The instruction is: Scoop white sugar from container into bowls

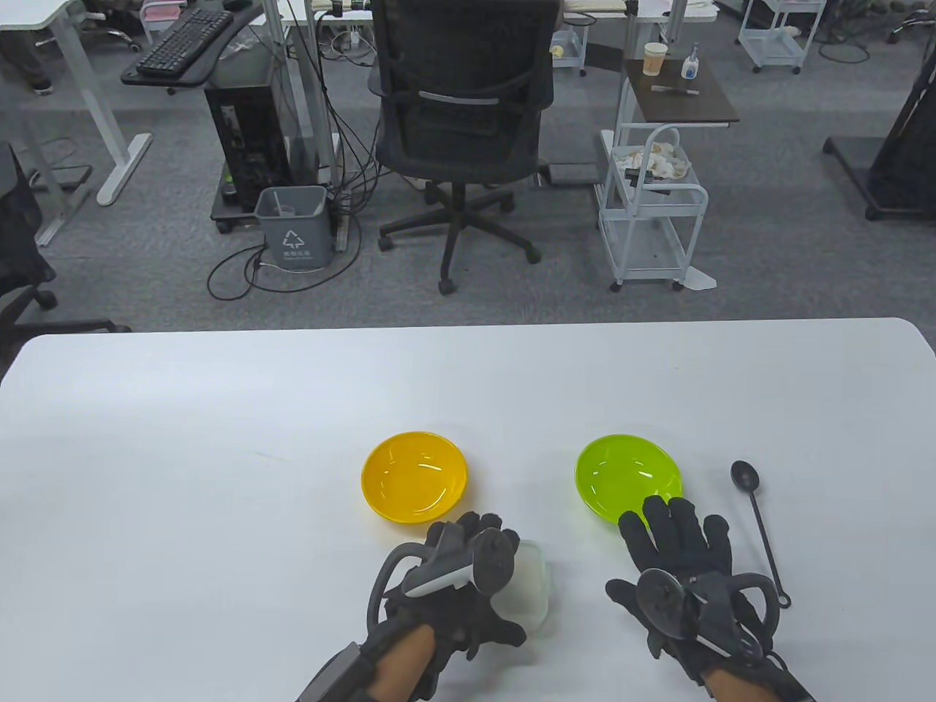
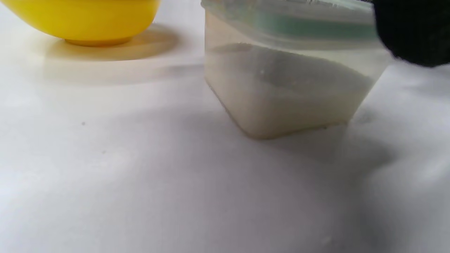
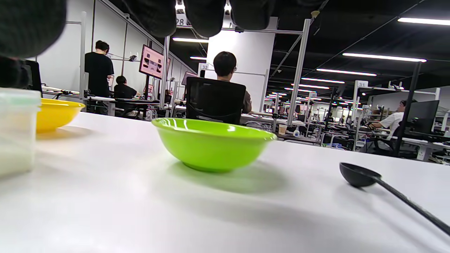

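A translucent lidded container [image 1: 530, 585] half full of white sugar [image 2: 288, 88] stands on the white table [image 1: 219, 453], near the front. My left hand [image 1: 475, 541] lies over its left side and grips it; one gloved finger [image 2: 411, 31] touches its lid edge. A yellow bowl [image 1: 414, 477] stands just behind it and a green bowl [image 1: 625, 475] to the right; both look empty. My right hand [image 1: 676, 541] lies flat and open, its fingertips at the green bowl's near rim. A black spoon [image 1: 760, 526] lies on the table just right of that hand.
The table's far edge [image 1: 468, 322] runs behind the bowls. Beyond it stand an office chair [image 1: 464, 110], a white cart [image 1: 651, 212] and a grey bin [image 1: 292, 227] on the floor. The right wrist view shows the green bowl [image 3: 211, 144], the spoon [image 3: 362, 174] and the container [image 3: 14, 130].
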Demonstrator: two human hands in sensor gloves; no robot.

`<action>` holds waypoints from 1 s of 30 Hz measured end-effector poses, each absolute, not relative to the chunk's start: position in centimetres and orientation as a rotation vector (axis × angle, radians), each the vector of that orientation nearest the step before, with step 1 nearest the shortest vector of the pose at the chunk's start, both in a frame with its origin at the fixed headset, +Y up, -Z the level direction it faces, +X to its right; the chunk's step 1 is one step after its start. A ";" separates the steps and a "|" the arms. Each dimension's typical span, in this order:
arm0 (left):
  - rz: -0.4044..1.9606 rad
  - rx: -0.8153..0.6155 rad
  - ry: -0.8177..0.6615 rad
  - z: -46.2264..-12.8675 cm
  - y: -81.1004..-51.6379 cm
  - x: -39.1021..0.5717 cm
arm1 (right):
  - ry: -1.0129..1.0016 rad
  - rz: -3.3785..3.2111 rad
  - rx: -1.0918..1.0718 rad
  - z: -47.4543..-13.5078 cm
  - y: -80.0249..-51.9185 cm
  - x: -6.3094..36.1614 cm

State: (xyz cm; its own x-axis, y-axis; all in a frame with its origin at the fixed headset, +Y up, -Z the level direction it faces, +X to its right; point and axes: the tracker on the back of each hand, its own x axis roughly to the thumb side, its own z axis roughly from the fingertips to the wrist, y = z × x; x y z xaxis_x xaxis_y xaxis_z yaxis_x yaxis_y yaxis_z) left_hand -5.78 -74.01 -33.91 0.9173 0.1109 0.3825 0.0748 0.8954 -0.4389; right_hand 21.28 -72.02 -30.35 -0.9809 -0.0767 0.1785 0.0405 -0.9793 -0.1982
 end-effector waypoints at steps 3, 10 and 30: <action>0.035 -0.449 -0.422 -33.9 -74.4 -6.0 | 0.258 -3.095 -0.256 -30.6 -72.7 21.7; 0.074 -0.429 -0.434 -34.0 -74.5 -6.3 | 0.268 -3.095 -0.270 -30.5 -72.9 21.5; 0.083 -0.403 -0.437 -34.1 -74.3 -6.3 | 0.252 -3.121 -0.261 -30.6 -73.2 21.4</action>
State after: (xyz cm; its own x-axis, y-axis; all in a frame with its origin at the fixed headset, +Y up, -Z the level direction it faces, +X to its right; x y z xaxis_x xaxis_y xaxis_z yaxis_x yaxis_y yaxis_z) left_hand -6.31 -74.26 -34.08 0.9038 0.1641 0.3953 0.0070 0.9178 -0.3969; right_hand 21.37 -73.19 -30.56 -0.9862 -0.0129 0.1650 -0.0137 -0.9871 -0.1593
